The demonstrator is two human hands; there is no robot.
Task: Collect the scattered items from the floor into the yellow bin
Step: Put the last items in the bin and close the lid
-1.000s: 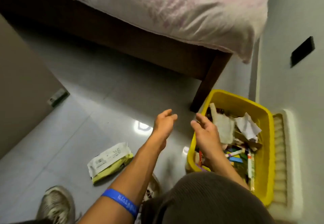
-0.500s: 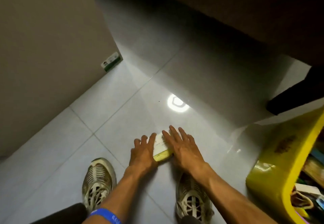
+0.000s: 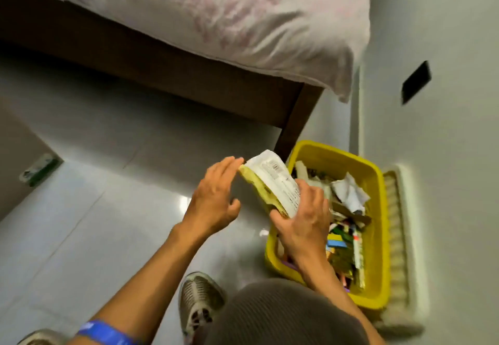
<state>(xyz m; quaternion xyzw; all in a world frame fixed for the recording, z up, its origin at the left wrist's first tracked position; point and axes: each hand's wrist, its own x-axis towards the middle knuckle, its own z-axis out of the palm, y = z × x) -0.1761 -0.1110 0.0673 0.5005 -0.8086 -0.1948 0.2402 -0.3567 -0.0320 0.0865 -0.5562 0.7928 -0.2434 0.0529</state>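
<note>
Here the right hand (image 3: pixel 302 226) has fingers and thumb clamped on the near end of a white-and-yellow packet (image 3: pixel 272 182), above the yellow bin's (image 3: pixel 378 209) left rim; the left hand's (image 3: pixel 213 199) straight fingertips touch its far end.

No text can be read with certainty. A barcode and lines of small dark print are seen on the white face of the packet (image 3: pixel 272 182), too blurred to make out. White lettering on the blue wristband (image 3: pixel 108 335) and a green-and-white sticker (image 3: pixel 40 169) are likewise illegible.
</note>
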